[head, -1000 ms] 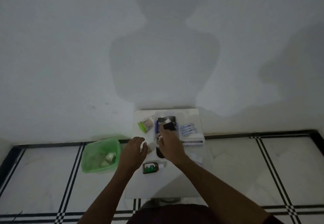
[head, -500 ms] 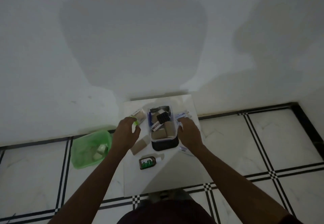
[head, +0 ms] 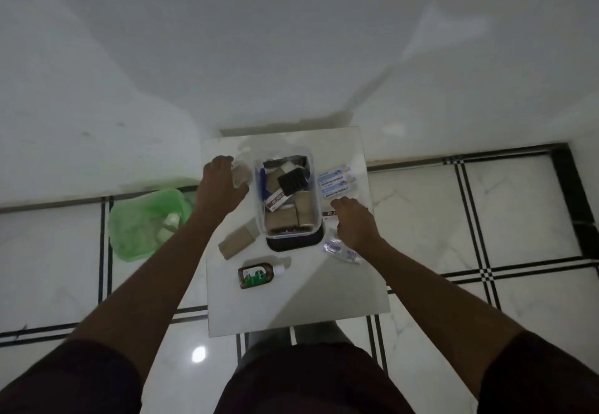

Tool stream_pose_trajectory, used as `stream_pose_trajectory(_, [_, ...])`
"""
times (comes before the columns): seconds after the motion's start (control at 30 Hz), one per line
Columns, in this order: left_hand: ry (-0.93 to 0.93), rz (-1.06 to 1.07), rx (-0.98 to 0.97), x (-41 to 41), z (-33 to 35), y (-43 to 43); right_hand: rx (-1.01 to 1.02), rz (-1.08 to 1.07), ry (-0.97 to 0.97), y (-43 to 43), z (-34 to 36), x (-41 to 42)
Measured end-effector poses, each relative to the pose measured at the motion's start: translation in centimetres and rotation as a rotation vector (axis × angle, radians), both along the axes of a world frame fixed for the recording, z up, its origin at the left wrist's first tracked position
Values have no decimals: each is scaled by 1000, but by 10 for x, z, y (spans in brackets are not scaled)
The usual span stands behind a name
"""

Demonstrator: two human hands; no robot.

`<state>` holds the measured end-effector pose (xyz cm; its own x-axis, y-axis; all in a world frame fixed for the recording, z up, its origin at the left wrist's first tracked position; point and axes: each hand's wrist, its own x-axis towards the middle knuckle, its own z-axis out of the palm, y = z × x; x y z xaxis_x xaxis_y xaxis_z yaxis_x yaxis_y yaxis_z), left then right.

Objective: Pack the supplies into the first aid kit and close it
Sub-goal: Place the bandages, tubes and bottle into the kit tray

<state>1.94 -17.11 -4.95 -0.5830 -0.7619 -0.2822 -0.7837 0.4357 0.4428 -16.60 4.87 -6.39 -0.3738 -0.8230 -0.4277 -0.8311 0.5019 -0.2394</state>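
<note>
Clear rectangular plastic kit box (head: 311, 186) at table centre on small white square table (head: 291, 303), lid off, packed with tan rolls. Left hand (head: 220, 186) at 9 o'clock of box, fingers curled around clear jar (head: 241, 172). Right hand (head: 355, 222) at 4 o'clock, fingers loosely curled, grasp cannot tell. Brown antiseptic bottle (head: 259, 274) lying at 6 o'clock.

Your arms are bare from wrist to above the elbow. Short dark sleeves, maroon-looking in the dim light: left sleeve (head: 64, 378), right sleeve (head: 547, 371). Same dark cloth covers your torso (head: 311, 381) at the bottom edge. No watch, rings or gloves visible on your hands.
</note>
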Motion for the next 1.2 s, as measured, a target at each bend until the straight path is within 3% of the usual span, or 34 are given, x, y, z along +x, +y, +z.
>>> stream_pose_trajectory(0.27, [-57,20,31,9,-30,-10,16,47,75,-6,-12,-4])
stream_pose_trajectory(0.43, [-18,38,8,13,-22,-12,-124,-74,101,-9,6,-11])
stream_pose_trajectory(0.57, [114,96,-56,24,2,-24,-239,-93,173,-15,38,-13])
stream_pose_trajectory(0.77, [298,-157,-105,-3,61,-40,-434,79,128,-39,78,18])
stream_pose_trajectory(0.93, [244,-405,7,-42,56,-36,-532,329,107,-60,58,46])
stream_pose_trajectory(1.2, [208,-540,28,-53,26,-21,-606,478,160,-80,17,44])
